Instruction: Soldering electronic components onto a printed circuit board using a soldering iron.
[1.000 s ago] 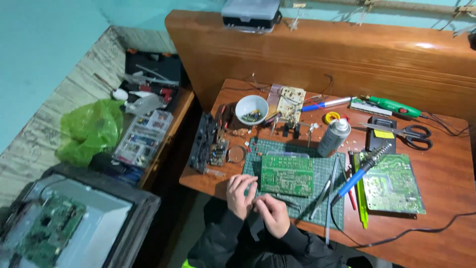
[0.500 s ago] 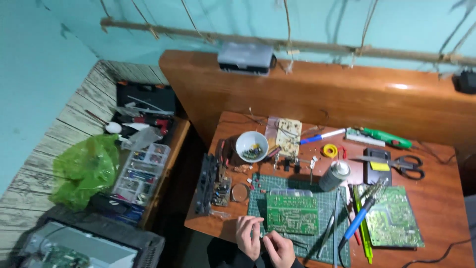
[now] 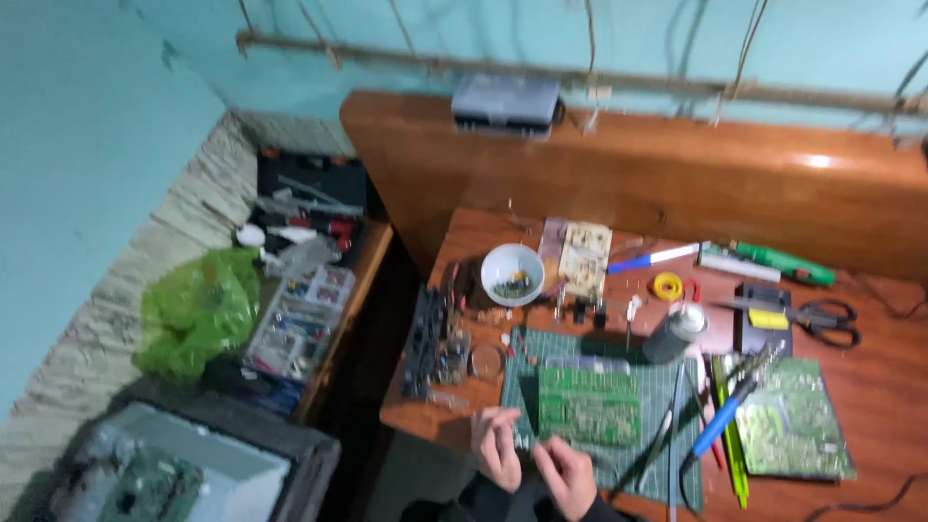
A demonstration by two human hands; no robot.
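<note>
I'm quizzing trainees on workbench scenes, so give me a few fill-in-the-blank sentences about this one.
1. The circuit board near both hands lies on a green cutting ____.
2. The small bowl on the desk is ____ in colour.
3. The scissors have ____ handles.

Missing words: mat; white; black

Whole view motion-blurred, left hand (image 3: 496, 447) fingers' contents unclear, forearms cut off below

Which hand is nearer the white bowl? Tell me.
Left. The left hand sits almost straight below the white bowl; the right hand lies farther down and to the right.
</note>
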